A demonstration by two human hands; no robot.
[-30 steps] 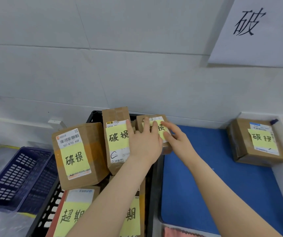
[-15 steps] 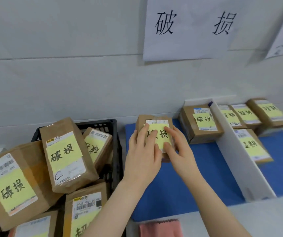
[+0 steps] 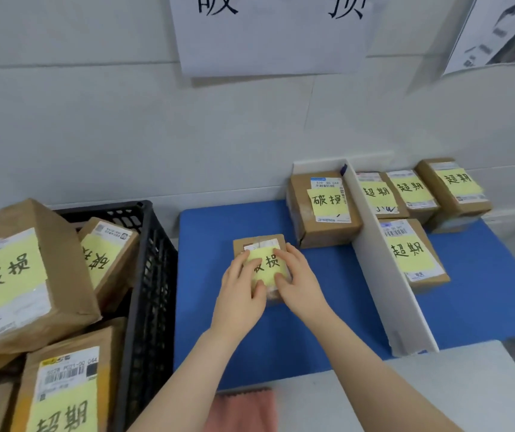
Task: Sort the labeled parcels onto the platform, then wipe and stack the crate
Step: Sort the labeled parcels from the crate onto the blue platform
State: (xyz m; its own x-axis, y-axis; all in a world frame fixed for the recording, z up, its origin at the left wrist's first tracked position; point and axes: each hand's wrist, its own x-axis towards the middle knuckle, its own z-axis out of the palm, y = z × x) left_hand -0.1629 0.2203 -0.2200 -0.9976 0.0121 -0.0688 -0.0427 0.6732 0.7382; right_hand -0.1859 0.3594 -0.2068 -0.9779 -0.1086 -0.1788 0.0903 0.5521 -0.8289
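Small parcel (image 3: 264, 243) on blue platform (image 3: 212, 238), left of white divider (image 3: 374, 275), near-left of a bigger parcel (image 3: 309, 232). Left hand (image 3: 239, 294) and right hand (image 3: 301, 285) both grip it, fingers over its yellow label. Black crate (image 3: 153, 275) at left holds more.

Handwritten paper sign (image 3: 268, 35) on wall (image 3: 94, 120), printed poster (image 3: 499, 29) — far right

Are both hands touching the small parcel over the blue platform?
Touching. The head view shows the left hand and right hand both on top of the small parcel, fingers and thumbs against it.
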